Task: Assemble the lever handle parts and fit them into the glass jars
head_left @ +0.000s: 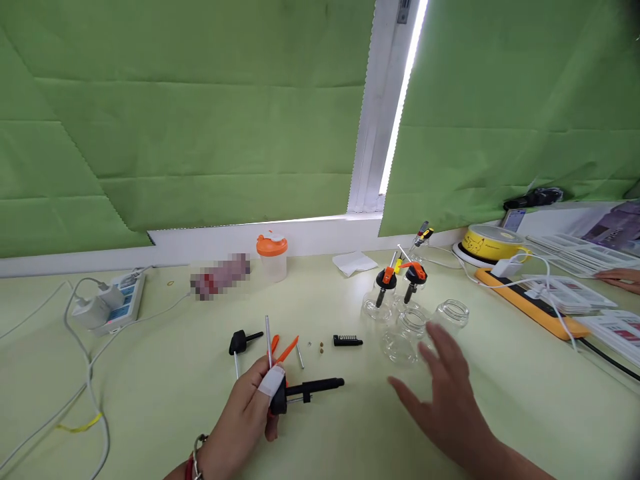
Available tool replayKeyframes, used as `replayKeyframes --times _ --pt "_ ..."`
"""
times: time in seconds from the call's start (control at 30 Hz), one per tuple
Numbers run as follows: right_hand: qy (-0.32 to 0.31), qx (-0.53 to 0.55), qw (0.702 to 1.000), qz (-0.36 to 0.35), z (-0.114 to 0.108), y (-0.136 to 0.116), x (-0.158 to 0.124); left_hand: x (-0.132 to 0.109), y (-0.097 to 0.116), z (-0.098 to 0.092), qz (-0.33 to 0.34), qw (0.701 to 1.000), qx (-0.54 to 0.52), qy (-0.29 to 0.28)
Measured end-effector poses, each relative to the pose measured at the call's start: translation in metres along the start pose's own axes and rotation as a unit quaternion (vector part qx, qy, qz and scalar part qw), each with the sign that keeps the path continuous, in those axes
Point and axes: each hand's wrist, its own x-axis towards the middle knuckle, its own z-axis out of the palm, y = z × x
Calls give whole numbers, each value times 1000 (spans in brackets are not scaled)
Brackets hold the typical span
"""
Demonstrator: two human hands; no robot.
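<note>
In my left hand (244, 405) I grip a black pump-like lid assembly (316, 386), with a metal rod standing up and a black stem pointing right. A white wrap covers part of my thumb. My right hand (446, 393) is raised with fingers spread, holding nothing, in front of the clear glass jars (400, 348). Loose on the table behind my left hand are orange parts (288, 351), a metal pin (300, 356), tiny brass-coloured pieces (321, 347) and a black tube with a spring (346, 341). Another black part (239, 343) with a rod lies left of them.
Two jars bear black-and-orange tops (386, 279), near screwdrivers (424, 233). An orange-lidded cup (273, 257) and white paper (355, 263) stand at the back. Power strips (530, 303) and cables (89, 360) lie at both sides. Another person's hand (620, 276) rests far right.
</note>
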Motion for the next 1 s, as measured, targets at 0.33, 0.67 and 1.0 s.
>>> replayKeyframes --times 0.33,0.67,1.0 --pt "-157 164 940 -255 -9 -69 35 -27 12 18 -72 995 -68 -10" --pt "-353 325 875 69 -18 -75 50 -34 20 11 145 987 61 44" --pt "-427 361 805 199 24 -57 30 -5 -21 30 -45 987 -75 -136"
